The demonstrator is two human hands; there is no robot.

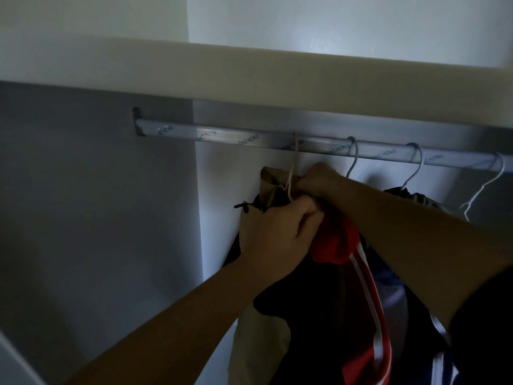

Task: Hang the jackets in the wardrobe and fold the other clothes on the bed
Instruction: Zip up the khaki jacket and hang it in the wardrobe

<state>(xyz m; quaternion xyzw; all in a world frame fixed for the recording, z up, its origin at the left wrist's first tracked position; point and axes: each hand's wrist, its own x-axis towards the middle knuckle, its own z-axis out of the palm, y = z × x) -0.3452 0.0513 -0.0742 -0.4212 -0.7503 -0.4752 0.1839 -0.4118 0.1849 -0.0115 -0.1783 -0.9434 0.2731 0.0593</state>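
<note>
Figure: inside of the wardrobe (83, 190), head view. We look up at a metal rail (222, 134) running from 9 o'clock to 3 o'clock under a pale shelf (249, 68).

(a) A hanger (294, 162) with a cream hook sits on the rail just above centre. Below it, toward 6 o'clock, hang a black jacket (361, 301) with red panels and white stripes and a tan garment (261, 343). We cannot tell whether both are on this one hanger.

(b) The left hand (277, 232) enters from 7 o'clock. Its fingers are curled tight into the jacket's red and black fabric at the neck, directly under the hook.

(c) The right hand (319, 182) reaches in from 4 o'clock. Its fingers are curled over the bunched top of the tan garment beside the hanger's neck. The two hands are close together, the right just above the left; we cannot tell whether they touch.

(d) A black cord toggle (241, 208) sticks out toward 9 o'clock from the left hand.

(e) Toward 3 o'clock along the rail we see a grey hook (354, 157) and two white hooks (416, 162), the nearer one carrying an olive garment (422, 198).
</note>
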